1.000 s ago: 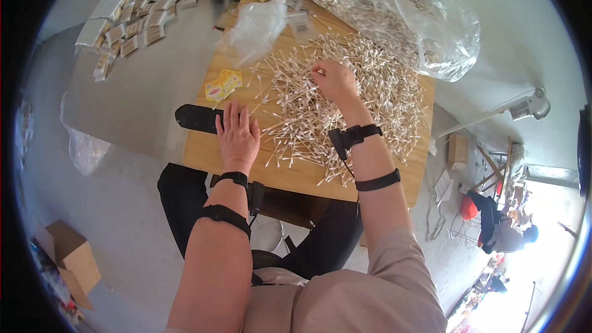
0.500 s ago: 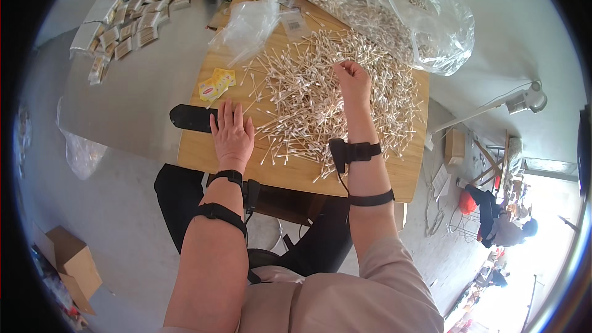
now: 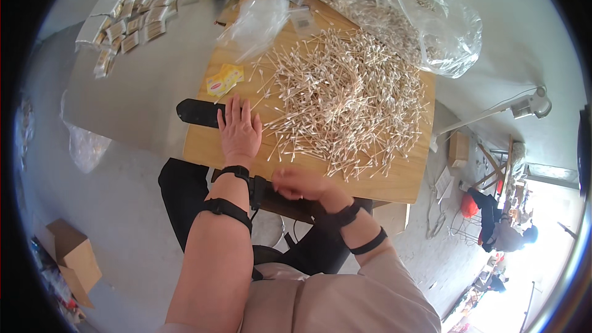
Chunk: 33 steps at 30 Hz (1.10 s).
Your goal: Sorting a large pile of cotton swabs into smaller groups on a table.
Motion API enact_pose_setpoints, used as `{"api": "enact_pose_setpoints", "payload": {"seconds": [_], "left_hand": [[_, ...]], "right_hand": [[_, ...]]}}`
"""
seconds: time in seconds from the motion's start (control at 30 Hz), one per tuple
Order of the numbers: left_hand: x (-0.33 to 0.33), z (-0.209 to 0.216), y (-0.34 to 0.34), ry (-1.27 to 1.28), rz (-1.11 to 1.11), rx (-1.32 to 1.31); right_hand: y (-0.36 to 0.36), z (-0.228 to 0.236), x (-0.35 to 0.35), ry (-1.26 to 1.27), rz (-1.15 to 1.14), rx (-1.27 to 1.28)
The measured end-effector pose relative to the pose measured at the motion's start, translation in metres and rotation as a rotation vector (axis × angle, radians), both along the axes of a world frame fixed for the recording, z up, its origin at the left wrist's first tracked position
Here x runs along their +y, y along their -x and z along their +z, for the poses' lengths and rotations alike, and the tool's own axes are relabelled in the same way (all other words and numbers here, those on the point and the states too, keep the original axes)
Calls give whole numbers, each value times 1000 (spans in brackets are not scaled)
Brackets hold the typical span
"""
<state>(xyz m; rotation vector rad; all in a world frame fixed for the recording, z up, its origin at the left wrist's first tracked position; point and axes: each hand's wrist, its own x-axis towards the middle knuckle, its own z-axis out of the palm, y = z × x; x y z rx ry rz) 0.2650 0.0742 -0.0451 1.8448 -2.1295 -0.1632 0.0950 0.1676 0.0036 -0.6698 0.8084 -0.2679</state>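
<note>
Left hand flat, fingers spread, at black strip; best steady, off the swabs. Right hand blurred, can't tell grip.

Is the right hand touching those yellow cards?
Apart. The head view shows part of the left hand and wooden tabletop between the blurred right hand and the yellow cards.
</note>
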Motion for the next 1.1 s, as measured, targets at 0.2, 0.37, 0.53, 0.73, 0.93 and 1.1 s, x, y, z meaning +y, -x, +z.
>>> {"api": "enact_pose_setpoints", "payload": {"seconds": [0.2, 0.37, 0.53, 0.73, 0.93, 1.1], "left_hand": [[1, 1, -6, 13, 6, -10], [1, -1, -4, 10, 11, -19], [0, 1, 2, -7, 0, 16], [2, -2, -11, -3, 21, 32], [0, -2, 1, 14, 3, 89], [0, 1, -6, 29, 20, 75]], "right_hand": [[-46, -76, 55, 625, 417, 546], [-62, -96, 59, 622, 533, 828], [-48, -129, 78, 1198, 78, 1071], [-49, 10, 32, 691, 727, 689], [-27, 48, -70, 945, 8, 914], [-48, 19, -168, 1171, -246, 1103]]}}
